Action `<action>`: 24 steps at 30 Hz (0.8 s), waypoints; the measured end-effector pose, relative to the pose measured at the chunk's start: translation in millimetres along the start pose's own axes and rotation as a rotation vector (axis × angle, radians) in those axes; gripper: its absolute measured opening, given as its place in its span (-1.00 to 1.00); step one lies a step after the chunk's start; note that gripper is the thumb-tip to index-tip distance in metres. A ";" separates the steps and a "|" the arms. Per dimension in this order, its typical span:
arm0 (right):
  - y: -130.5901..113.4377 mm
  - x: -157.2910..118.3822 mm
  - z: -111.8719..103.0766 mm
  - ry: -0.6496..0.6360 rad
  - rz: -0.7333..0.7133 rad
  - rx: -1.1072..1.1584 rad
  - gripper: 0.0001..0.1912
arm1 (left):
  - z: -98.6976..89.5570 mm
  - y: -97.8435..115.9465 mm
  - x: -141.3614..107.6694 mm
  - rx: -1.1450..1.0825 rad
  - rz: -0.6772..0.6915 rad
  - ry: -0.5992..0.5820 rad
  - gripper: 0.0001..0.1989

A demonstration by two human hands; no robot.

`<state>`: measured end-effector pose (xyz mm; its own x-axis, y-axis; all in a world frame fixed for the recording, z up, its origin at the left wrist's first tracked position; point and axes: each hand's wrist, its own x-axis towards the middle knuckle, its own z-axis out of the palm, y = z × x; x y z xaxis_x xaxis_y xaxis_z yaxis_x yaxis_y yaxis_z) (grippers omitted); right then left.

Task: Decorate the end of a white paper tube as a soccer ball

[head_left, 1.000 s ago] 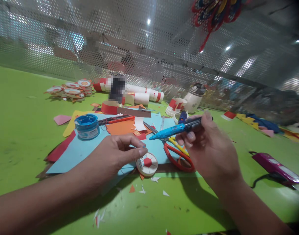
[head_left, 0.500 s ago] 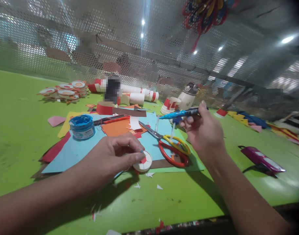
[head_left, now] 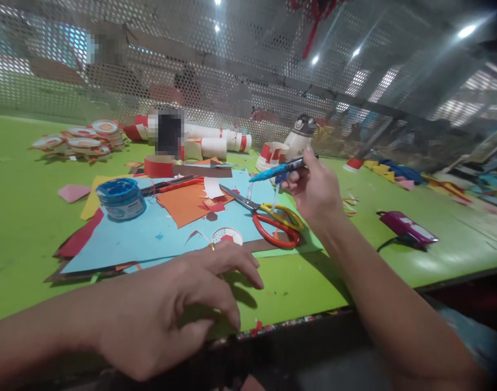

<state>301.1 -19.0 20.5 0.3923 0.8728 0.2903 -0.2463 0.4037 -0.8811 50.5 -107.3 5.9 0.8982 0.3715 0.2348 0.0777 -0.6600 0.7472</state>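
Observation:
My left hand (head_left: 178,309) is low over the front edge of the green table (head_left: 281,282), palm down with its fingers apart and nothing in them. Just beyond its knuckles, a white paper disc with a red centre (head_left: 227,237) lies on light blue paper (head_left: 150,241), partly hidden by the hand. Raised above the sheets, my right hand (head_left: 315,190) grips a dark pen-like tool (head_left: 276,169), its front half coated in blue and pointing left. Beneath it rest scissors (head_left: 275,222) with red and yellow handles. A jar of blue paint (head_left: 120,199) stands uncapped at left.
Stacked paper rings (head_left: 79,140) sit at the back left, with white paper tubes (head_left: 213,146) beside them. A white bottle with a dark lid (head_left: 301,136) stands behind my right hand. A purple device with a cord (head_left: 409,229) lies at right.
My left hand has left the disc, come towards the table's front edge and spread its fingers. White scraps near that edge are no longer visible. My right hand still holds the blue-coated tool.

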 end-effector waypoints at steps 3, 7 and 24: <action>-1.3 -4.4 2.6 -0.030 -0.001 -0.006 -0.56 | -2.6 -2.8 0.0 0.036 -0.074 0.085 -0.57; -5.1 -10.5 5.3 -0.069 0.007 -0.003 -0.57 | -11.9 -20.5 4.6 0.122 -0.218 0.425 -0.59; -8.9 -64.7 16.2 -0.359 -0.179 -0.306 -0.78 | -13.5 -53.1 8.5 -0.026 -0.428 0.300 -0.13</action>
<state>263.5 -74.6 15.6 0.0614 0.8583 0.5094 0.0890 0.5037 -0.8593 48.2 -60.2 -23.4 0.6245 0.7778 0.0704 0.3962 -0.3932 0.8297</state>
